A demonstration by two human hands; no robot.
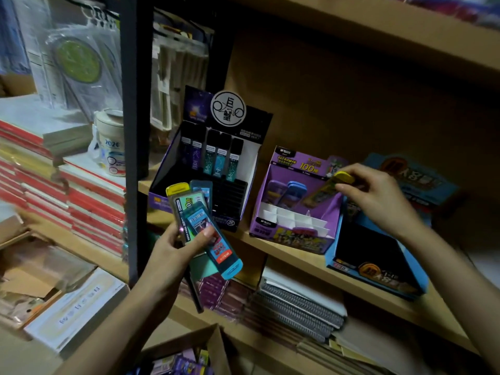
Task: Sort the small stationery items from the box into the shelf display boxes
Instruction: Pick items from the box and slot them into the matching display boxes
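Purple card frames the action in the head view, where a person stocks a wooden shelf [292, 257] in a dim stationery store. The right hand [378, 196] reaches over the purple display box [292, 239], its fingers [362, 170] pinched on the cap end of a yellow-capped lead case [334, 185]. The case is tilted, lower end down into the back of the box, seemingly aimed for a slot beside the purple and blue cases [286, 190] standing in the rear row. White card dividers [292, 215] in front of them show open cells, so much of the sorting appears left to do. The left hand [176, 250] waits low in front of the shelf, fingers curled round a fanned handful of flat cases with the thumb [205, 234] pressed across the teal case [216, 244] on top. A second yellow-capped case [181, 198] sticks up behind it, probably held spread this way so each design can be read and picked off in turn. Left of the purple box stands a black display box [230, 212] with lead tubes [216, 158] racked upright, and to the right a blue display box [378, 280] whose contents are too dark to tell. At the bottom edge, the cardboard supply box [213, 336] holds more wrapped items, directly below the waiting hand. Spiral notebooks [297, 307] lie stacked on the shelf beneath.
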